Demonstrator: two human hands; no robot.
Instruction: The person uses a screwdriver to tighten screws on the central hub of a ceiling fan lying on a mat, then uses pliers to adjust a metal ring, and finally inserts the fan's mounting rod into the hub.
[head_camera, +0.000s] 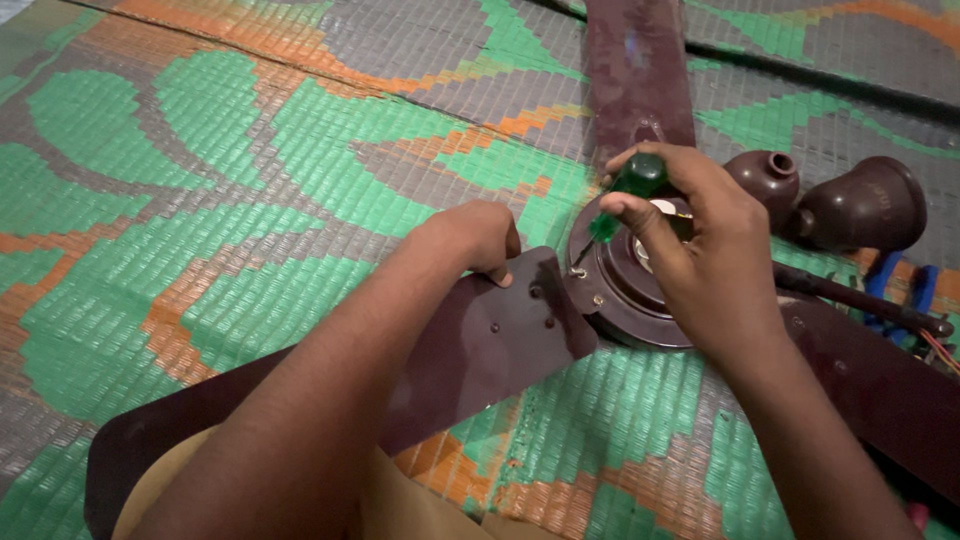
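A dark brown round metal fan motor housing (622, 285) lies on a woven plastic floor mat patterned in green, orange and grey (230, 200). The right hand (700, 245) is over the housing, its fingers (625, 207) clenched around a green-handled screwdriver (628, 190) whose tip meets a screw at the housing's near-left rim. The left hand (470, 240) presses down with curled fingers on a long dark brown flat fan blade (470, 345) that meets the housing at that rim. Another brown blade (635, 70) extends beyond the housing, and two brown bell-shaped cups (835, 200) lie just right of it.
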